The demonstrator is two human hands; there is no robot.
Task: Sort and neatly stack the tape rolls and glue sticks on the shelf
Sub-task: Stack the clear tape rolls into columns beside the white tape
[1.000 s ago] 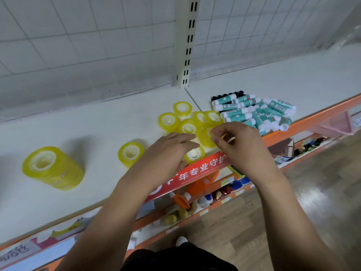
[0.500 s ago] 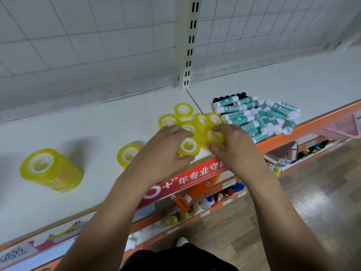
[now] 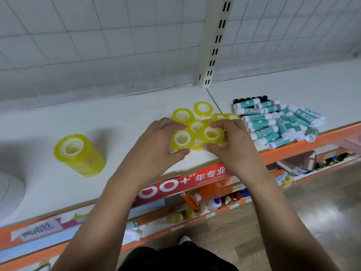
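Observation:
Several loose yellow tape rolls (image 3: 197,127) lie clustered on the white shelf (image 3: 125,122). My left hand (image 3: 156,141) grips one yellow tape roll (image 3: 181,140) at the front of the cluster, thumb below and fingers above. My right hand (image 3: 232,141) grips another yellow tape roll (image 3: 213,134) beside it. The two held rolls touch each other. A tall stack of yellow tape rolls (image 3: 80,155) stands to the left. A pile of teal-and-white glue sticks (image 3: 277,122) lies to the right of the tape.
The shelf's orange front edge (image 3: 304,145) carries a red label strip (image 3: 187,180). A white upright post (image 3: 213,44) and a grid back panel rise behind. A white round object (image 3: 9,190) sits at the far left. Lower shelves hold assorted goods.
The small roll that sat alone left of the cluster is gone from its spot. Both hands have closed on rolls and brought them together at the front of the cluster.

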